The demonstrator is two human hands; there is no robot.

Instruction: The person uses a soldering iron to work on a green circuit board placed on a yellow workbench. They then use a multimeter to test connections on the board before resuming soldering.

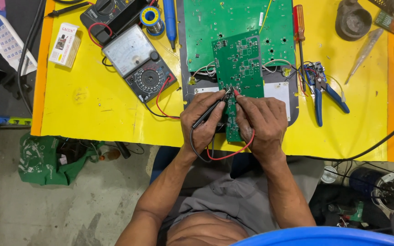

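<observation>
A: On the yellow table top (96,109), far left, what lies there?

B: A small white carton (64,44) near the orange edge. Right of it sits an analog multimeter (140,64) with a pale dial face, a second dark meter (108,11) above it, and a solder spool (152,18) beside a blue pen-shaped tool (169,18).

A: And the leads?

B: A black lead and a red lead (231,152) run from the multimeter toward the hands and loop below the wrists.

A: The left hand?

B: The left hand (202,120) has its fingers curled together, pinching a black test probe (211,111), tip on the narrow green circuit board (239,73).

A: Where is that board?

B: In the middle of the table, lying over a larger green board (206,27) and a dark mat; its near end is under the hands.

A: The right hand?

B: The right hand (263,123) rests on the board's lower part, fingers pressed together, pinching the red probe (236,92), whose tip sits just beside the black one.

A: Further right?

B: An orange-handled screwdriver (299,27), blue-handled pliers (327,93), a clear tester screwdriver (365,52), and a dark round holder (353,20).
</observation>
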